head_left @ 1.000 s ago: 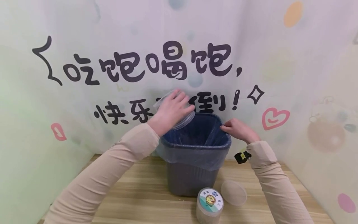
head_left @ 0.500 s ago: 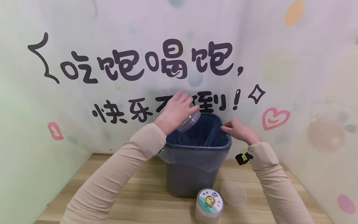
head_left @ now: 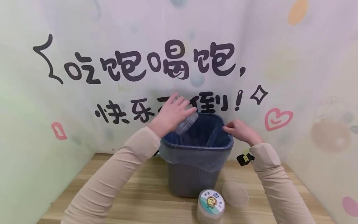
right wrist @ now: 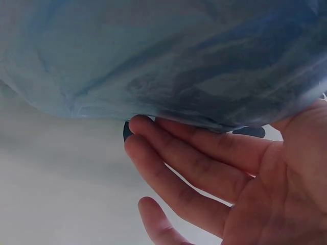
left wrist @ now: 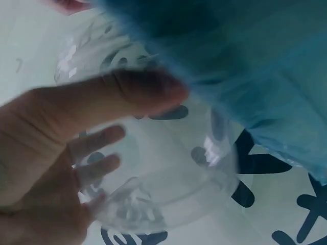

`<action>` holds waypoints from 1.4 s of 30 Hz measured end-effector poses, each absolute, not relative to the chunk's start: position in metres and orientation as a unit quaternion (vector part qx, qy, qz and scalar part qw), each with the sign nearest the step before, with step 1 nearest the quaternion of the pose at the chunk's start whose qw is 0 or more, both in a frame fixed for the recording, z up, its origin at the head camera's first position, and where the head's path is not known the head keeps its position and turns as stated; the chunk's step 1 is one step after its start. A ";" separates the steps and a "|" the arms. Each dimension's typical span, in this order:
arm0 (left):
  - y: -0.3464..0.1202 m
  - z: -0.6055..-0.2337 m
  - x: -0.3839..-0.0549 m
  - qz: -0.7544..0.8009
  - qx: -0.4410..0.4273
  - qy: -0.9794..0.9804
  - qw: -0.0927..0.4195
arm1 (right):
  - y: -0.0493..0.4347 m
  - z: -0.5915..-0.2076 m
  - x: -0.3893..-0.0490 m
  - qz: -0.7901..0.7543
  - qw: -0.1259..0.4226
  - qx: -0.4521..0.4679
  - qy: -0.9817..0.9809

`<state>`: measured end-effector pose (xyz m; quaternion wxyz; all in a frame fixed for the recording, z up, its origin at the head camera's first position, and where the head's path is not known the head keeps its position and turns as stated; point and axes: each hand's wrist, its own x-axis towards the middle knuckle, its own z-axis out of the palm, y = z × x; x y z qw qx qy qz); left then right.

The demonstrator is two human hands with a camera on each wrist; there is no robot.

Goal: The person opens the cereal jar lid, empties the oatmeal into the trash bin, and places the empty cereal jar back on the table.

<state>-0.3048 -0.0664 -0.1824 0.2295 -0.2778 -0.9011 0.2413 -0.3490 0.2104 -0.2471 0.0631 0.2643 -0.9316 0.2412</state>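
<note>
A clear plastic jar (head_left: 188, 123) is tilted over the left part of the trash bin's opening, and my left hand (head_left: 171, 115) grips it from above. In the left wrist view, thumb and fingers lie on either side of the see-through jar (left wrist: 168, 199). The grey trash bin (head_left: 191, 182) stands upright, lined with a thin blue bag (head_left: 193, 158) folded over its rim. At the bin's right edge my right hand (head_left: 241, 132) pinches the rim and bag. Seen from the right wrist, its fingers (right wrist: 199, 168) curve beneath the bag's hanging fold.
In front of the bin stands a tub (head_left: 210, 205) with a flower-printed label on top. Beside it a round translucent lid (head_left: 235, 194) lies flat on the wooden table (head_left: 134, 199). A printed wall (head_left: 134, 25) rises close behind the bin.
My left hand has brought the jar slightly right and lower, its mouth tipping more toward the bin's inside. The right hand keeps its hold on the rim.
</note>
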 end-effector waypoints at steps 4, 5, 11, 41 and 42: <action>-0.075 -0.188 -0.306 0.232 -0.256 -0.909 0.232 | 0.208 -0.249 -0.349 0.246 0.059 0.266 -0.930; -0.078 -0.188 -0.306 0.227 -0.256 -0.911 0.231 | 0.208 -0.250 -0.349 0.250 0.060 0.267 -0.929; -0.092 -0.186 -0.304 0.143 -0.272 -0.920 0.243 | 0.211 -0.249 -0.349 0.262 0.067 0.274 -0.923; -0.229 -0.301 -0.285 -0.379 -0.214 -0.877 0.203 | 0.212 -0.249 -0.348 0.258 0.062 0.266 -0.927; -0.230 -0.311 -0.286 -0.389 -0.211 -0.875 0.196 | 0.212 -0.249 -0.347 0.258 0.060 0.264 -0.927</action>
